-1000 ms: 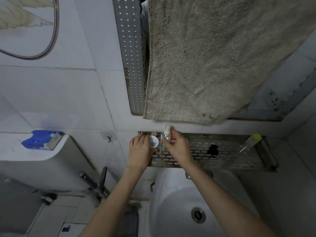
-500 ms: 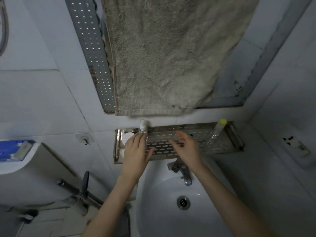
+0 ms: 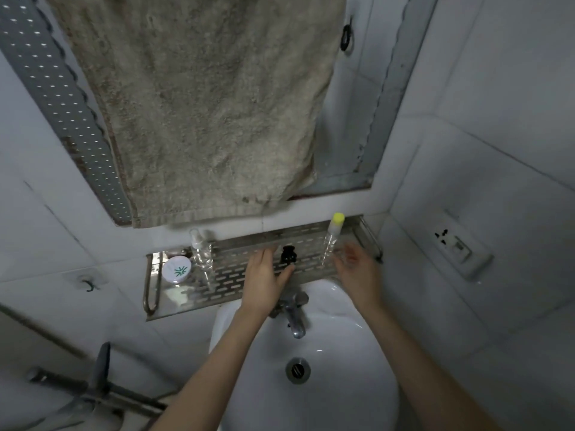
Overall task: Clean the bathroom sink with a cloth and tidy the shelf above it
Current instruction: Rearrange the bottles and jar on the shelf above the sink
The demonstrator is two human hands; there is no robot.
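Slotted metal shelf (image 3: 186, 303) above white sink (image 3: 342, 353). At its left end, white jar (image 3: 176, 269) and pump bottle (image 3: 202, 256), gripped a second ago, now released and upright. Left hand (image 3: 264, 281), fingers straight, just beside black clip (image 3: 287, 255). Right hand (image 3: 357, 275), blurred, loosely spread, empty, near yellow-capped bottle (image 3: 331, 241). Likely next for tidying.

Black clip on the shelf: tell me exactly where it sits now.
In the head view the black clip sits near the middle of the metal shelf, just right of the left hand and left of the yellow-capped bottle.
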